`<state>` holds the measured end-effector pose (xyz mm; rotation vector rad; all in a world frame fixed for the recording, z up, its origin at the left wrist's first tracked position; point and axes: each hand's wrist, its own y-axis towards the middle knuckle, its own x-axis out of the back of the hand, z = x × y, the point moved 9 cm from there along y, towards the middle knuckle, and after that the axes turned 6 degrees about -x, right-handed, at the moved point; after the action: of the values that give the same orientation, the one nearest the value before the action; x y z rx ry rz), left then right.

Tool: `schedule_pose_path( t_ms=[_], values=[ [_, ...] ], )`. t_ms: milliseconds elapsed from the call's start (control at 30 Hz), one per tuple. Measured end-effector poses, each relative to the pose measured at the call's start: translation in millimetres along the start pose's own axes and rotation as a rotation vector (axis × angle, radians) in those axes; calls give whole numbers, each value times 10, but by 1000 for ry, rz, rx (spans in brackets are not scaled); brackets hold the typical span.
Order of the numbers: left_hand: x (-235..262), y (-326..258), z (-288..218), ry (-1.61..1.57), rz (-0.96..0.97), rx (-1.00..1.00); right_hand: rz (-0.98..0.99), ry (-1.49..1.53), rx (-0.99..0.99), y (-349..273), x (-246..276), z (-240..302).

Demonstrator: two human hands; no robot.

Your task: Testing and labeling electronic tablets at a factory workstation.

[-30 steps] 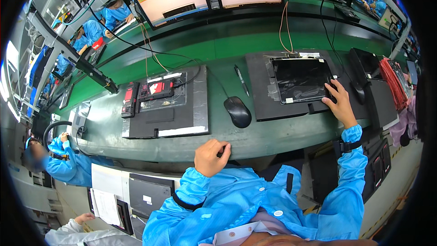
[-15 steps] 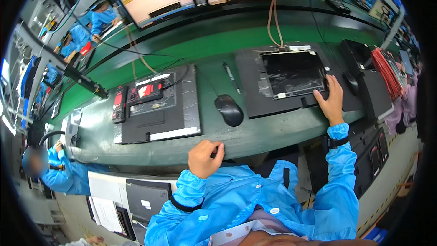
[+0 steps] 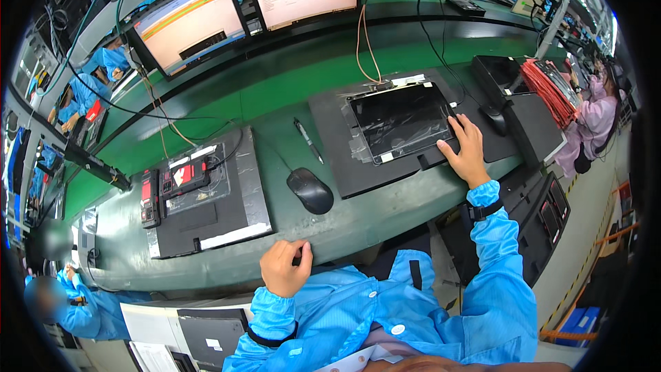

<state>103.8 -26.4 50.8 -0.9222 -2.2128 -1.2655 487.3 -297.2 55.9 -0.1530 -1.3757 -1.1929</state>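
Observation:
A dark tablet-like panel [image 3: 401, 120] wrapped in clear film lies on a black mat [image 3: 344, 158] right of centre. My right hand [image 3: 467, 149] rests on the panel's near right corner, fingers spread flat. My left hand [image 3: 284, 266] is curled at the bench's front edge, pinching a small dark object I cannot identify. A black computer mouse [image 3: 310, 190] sits between the two mats, closest to my left hand. A pen [image 3: 308, 140] lies beyond the mouse.
On the left is a black fixture plate [image 3: 213, 217] with a red-labelled device [image 3: 184, 178] and cables. Two monitors [image 3: 191, 24] stand at the back. A black stand [image 3: 502, 79] and red cable bundle [image 3: 551, 86] sit at right. Co-workers in blue and pink work around the green bench [image 3: 275, 96].
The view has shifted slightly, so the bench sits lower and more to the right. My right hand stays on the panel's corner and my left hand stays curled at the bench edge.

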Motion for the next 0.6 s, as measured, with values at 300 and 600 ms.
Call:
schedule_pose_path(
  t_ms=[300,600],
  values=[
    [-3,9,14,-2,4,2,-6,6,-46,25,-14,-7],
    [-9,11,-27,-2,100,37,171,-35,29,151,4,-20]
  ],
)
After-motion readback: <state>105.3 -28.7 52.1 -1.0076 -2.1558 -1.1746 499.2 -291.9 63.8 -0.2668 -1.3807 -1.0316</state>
